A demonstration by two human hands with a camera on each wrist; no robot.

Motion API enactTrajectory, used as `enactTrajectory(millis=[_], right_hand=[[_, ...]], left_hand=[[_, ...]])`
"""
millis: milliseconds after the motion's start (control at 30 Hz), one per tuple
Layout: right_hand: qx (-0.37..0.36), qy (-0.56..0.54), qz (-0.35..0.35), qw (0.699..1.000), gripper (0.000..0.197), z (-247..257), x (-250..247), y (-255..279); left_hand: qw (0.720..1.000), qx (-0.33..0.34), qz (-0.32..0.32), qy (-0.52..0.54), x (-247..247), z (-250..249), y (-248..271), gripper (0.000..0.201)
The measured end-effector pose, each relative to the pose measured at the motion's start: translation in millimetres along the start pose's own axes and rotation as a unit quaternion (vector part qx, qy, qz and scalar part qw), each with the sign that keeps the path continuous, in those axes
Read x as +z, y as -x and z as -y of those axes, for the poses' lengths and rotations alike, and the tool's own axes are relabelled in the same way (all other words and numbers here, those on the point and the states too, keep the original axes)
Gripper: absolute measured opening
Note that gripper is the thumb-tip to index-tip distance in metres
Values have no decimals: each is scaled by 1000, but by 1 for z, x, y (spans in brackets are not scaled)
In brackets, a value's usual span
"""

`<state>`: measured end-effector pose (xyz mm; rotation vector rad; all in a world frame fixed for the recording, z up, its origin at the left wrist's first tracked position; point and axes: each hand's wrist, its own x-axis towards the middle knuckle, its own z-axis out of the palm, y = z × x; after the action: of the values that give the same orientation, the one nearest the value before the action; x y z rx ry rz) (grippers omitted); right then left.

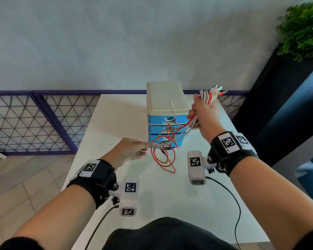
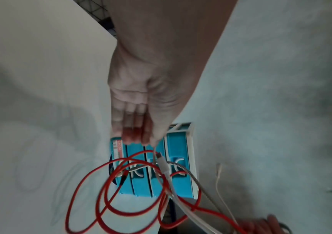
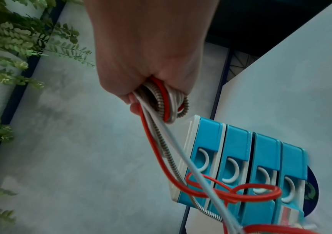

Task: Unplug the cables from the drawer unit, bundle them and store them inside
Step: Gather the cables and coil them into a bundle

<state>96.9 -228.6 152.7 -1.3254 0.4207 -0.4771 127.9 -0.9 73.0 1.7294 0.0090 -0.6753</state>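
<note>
Cables (image 1: pixel 172 139): one mixed bundle, held in the air in front of the drawer unit (image 1: pixel 165 112). Strands told apart: one red cable (image 2: pixel 93 194), in several loose loops whose lowest loop touches the counter (image 1: pixel 116 116); at least two white cables (image 3: pixel 181 155); one cable in a silver spring sheath (image 3: pixel 172 163). The exact count of white strands cannot be told where they overlap. One thin white cable end lies on the lid of the unit and runs over its front edge.

Right hand (image 1: pixel 202 112): one, raised beside the unit's top right corner, fingers curled in a closed grip round the coiled part of the bundle. Several plug ends (image 1: pixel 216 91) stick out above the fist; their number is blurred.

Left hand (image 1: pixel 128 150): one, lower and nearer the person, left of the unit. Its fingertips pinch the white strands, which run taut from there up to the right hand. The wrist view shows the other fingers fairly straight.

Drawer unit: one, upright on the white counter near its far end; cream lid and frame, four blue drawers stacked, all closed, each with one white curved handle.

Wrist cameras: two, one strapped to each forearm.

Surroundings: one leafy plant (image 1: pixel 304 27) at far right, one grey wall behind
</note>
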Motion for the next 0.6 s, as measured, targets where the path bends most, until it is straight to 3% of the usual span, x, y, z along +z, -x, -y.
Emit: enactTrajectory(millis=[67, 133, 167, 233, 267, 333, 400, 500, 600], right_hand=[[1, 12, 23, 1000, 27, 0, -1, 0], [3, 28, 57, 998, 28, -1, 3, 3], [3, 29, 71, 997, 28, -2, 6, 5], [8, 28, 89, 996, 23, -3, 13, 10], [12, 25, 94, 995, 21, -3, 17, 13], [13, 20, 91, 996, 20, -4, 24, 17], [8, 6, 74, 997, 18, -2, 27, 18], [0, -9, 63, 998, 13, 3, 30, 17], [26, -89, 63, 994, 18, 8, 30, 19]], left_hand=[[991, 26, -102, -87, -3, -2, -7, 8], [947, 140, -223, -186, 1, -14, -5, 13], [923, 225, -239, -203, 7, -24, 0, 18], [879, 376, -148, -254, 21, -45, 14, 40], [851, 410, -83, -316, 30, -54, 22, 55], [800, 403, -14, -444, 42, -60, 26, 79], [772, 400, -22, -494, 47, -56, 21, 77], [766, 446, -54, -459, 54, -39, 18, 28], [816, 418, -5, -398, 59, -32, 28, 13]])
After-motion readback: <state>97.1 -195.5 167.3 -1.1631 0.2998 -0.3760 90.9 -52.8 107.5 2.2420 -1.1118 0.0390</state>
